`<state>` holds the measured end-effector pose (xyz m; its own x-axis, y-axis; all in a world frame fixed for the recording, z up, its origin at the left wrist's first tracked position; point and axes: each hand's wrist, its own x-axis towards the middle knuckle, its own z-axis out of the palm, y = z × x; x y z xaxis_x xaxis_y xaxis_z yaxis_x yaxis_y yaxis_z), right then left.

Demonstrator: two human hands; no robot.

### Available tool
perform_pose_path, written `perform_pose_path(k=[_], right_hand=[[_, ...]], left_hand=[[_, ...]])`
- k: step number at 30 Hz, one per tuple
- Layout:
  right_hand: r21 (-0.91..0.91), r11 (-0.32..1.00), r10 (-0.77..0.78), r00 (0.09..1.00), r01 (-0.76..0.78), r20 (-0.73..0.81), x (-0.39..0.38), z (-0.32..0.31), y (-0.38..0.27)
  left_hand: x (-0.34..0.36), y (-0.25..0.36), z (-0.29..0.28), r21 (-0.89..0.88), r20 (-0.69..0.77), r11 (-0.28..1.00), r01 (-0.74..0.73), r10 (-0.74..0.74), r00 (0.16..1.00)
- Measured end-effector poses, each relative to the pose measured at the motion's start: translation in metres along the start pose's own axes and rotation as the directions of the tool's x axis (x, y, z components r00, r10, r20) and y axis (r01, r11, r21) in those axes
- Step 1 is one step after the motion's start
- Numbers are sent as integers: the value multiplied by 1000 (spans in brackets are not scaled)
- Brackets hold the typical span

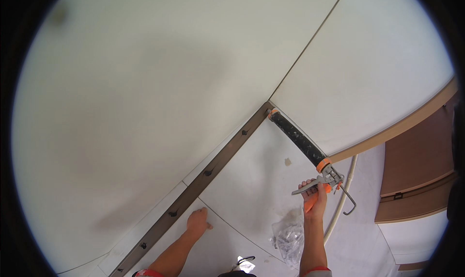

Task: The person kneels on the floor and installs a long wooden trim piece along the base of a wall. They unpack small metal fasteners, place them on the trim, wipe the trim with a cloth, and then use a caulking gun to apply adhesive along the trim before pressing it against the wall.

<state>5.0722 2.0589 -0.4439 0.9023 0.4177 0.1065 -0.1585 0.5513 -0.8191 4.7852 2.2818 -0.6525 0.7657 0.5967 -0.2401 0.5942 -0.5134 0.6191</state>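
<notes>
My right hand [314, 198] is wrapped round the orange handle and grey trigger of a caulking gun [298, 136] with a black barrel and orange collars. Its front end points up and left, at the far end of a long grey-brown strip [193, 185]. Several separate black blobs [208, 172] are spaced along that strip. Below the strip's middle, my left hand [197, 221] hovers beside it with nothing visible in it. Its thumb and a fingertip stand apart; the other fingers are mostly hidden.
Large pale panels [145, 83] fill the upper view, parted by a thin dark seam [310, 42]. A crumpled clear plastic bag [289, 236] lies near my right forearm. A pale hose or tube [340, 204] runs past the gun. Brown wooden panelling [416, 161] stands at the right.
</notes>
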Motion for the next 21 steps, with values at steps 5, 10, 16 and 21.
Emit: perform_pose_path(k=[5, 10, 16, 21], right_hand=[[25, 1000, 18, 1000, -18, -19, 16, -4, -3], [7, 998, 61, 997, -61, -37, 20, -13, -3], [-84, 993, 74, 993, -82, -96, 21, -1, -11], [-149, 987, 36, 993, -53, -115, 13, 14, -17]], left_hand=[[-3, 2, 8, 2, -86, 1000, -26, 26, 996], [-13, 5, 10, 0, -82, 1000, -18, 18, 996], [-12, 11, 4, 5, -62, 1000, -8, 8, 998], [-12, 7, 8, 14, -56, 1000, 9, -8, 998]])
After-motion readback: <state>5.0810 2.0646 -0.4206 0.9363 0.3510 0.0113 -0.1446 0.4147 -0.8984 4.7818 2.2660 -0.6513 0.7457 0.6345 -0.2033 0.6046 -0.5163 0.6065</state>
